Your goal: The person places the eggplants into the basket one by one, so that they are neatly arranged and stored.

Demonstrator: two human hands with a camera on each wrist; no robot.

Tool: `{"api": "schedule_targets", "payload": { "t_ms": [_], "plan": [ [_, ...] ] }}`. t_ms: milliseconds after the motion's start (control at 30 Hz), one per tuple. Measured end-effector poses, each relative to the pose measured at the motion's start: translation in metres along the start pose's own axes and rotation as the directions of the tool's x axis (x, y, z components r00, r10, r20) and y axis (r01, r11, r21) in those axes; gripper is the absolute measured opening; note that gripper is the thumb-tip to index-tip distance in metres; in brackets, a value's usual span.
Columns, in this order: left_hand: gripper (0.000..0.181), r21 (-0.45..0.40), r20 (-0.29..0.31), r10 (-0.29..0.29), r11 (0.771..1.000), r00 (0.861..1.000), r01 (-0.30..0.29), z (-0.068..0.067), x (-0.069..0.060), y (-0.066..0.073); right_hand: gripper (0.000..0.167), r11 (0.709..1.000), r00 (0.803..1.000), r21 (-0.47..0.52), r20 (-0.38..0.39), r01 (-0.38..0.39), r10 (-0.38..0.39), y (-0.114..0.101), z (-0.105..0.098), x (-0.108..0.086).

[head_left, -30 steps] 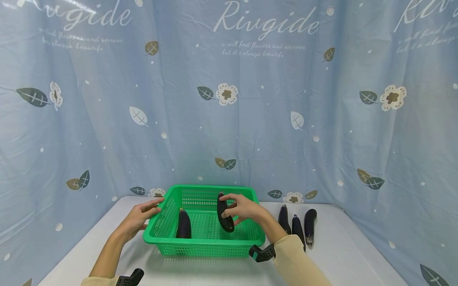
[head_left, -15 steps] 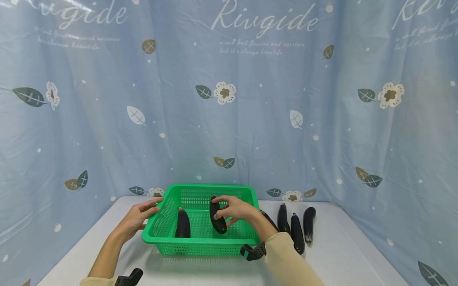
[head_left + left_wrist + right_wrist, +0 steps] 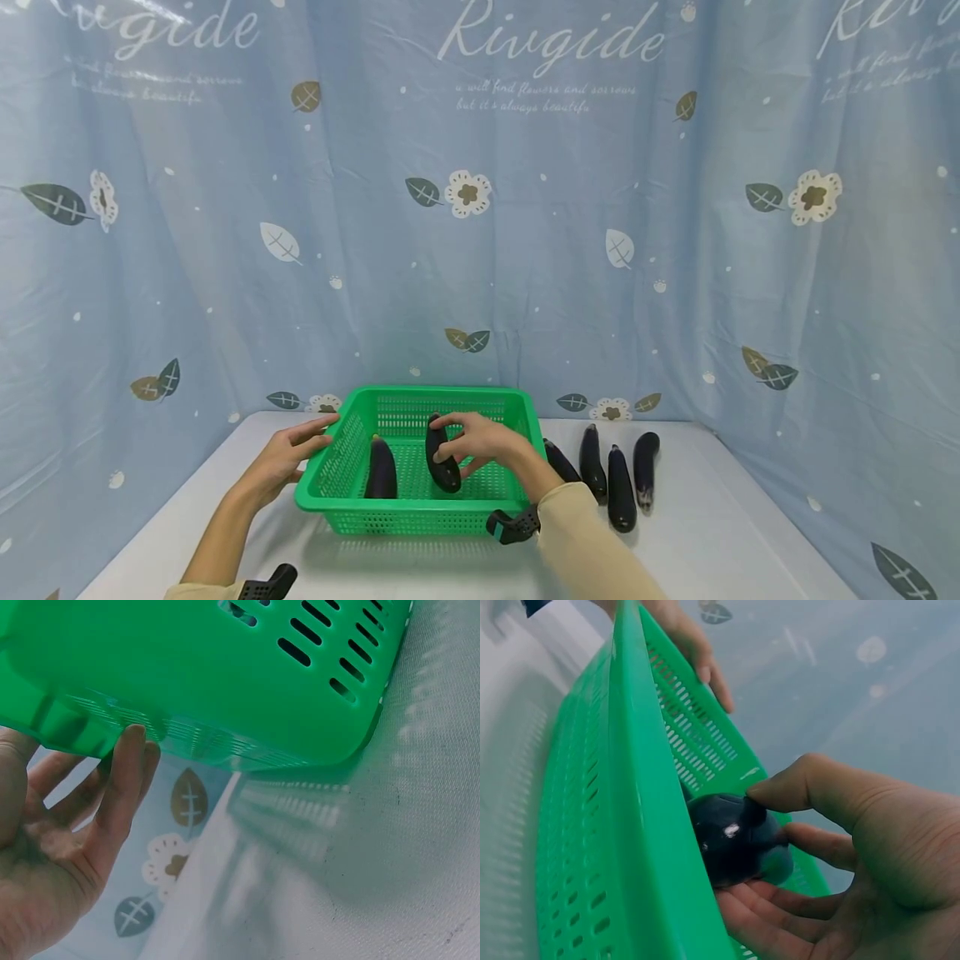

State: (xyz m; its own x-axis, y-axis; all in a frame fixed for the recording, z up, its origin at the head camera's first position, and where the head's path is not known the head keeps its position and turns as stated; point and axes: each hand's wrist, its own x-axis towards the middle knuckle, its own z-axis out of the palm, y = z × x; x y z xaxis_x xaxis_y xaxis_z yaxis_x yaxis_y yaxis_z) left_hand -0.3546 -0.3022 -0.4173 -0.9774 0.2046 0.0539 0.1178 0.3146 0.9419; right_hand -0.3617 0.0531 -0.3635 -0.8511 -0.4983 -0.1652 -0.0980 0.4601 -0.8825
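In the head view my right hand point(image 3: 476, 442) holds a dark purple eggplant point(image 3: 441, 458) inside the green plastic basket point(image 3: 420, 506). The right wrist view shows thumb and fingers around the glossy end of this eggplant point(image 3: 727, 832). A second eggplant point(image 3: 381, 471) lies in the basket's left half. At the basket's left side, my left hand point(image 3: 277, 467) touches the rim with extended fingers. From the left wrist, that hand point(image 3: 67, 840) has its fingertips against the basket's outer wall point(image 3: 187, 675); part of the fingers is hidden behind the rim.
Several more eggplants point(image 3: 621, 492) lie on the white table point(image 3: 705, 517) to the right of the basket. One of them point(image 3: 561, 462) is close to the basket and my right forearm. A blue patterned curtain point(image 3: 525, 275) encloses the table's back and sides.
My right hand has carried the eggplant leftward inside the basket, nearer to the second eggplant. More of the eggplants on the table now show beside my right arm. The left hand stays at the rim.
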Motion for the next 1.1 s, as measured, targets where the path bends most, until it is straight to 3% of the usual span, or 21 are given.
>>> {"api": "schedule_targets", "payload": {
  "t_ms": [1100],
  "plan": [
    [0.061, -0.005, -0.012, -0.001, 1.0, 1.0, 0.001, 0.001, 0.001, 0.0, 0.057, 0.999, 0.997, 0.001, 0.063, -0.04, 0.04, -0.001, 0.031, 0.014]
  ]
}}
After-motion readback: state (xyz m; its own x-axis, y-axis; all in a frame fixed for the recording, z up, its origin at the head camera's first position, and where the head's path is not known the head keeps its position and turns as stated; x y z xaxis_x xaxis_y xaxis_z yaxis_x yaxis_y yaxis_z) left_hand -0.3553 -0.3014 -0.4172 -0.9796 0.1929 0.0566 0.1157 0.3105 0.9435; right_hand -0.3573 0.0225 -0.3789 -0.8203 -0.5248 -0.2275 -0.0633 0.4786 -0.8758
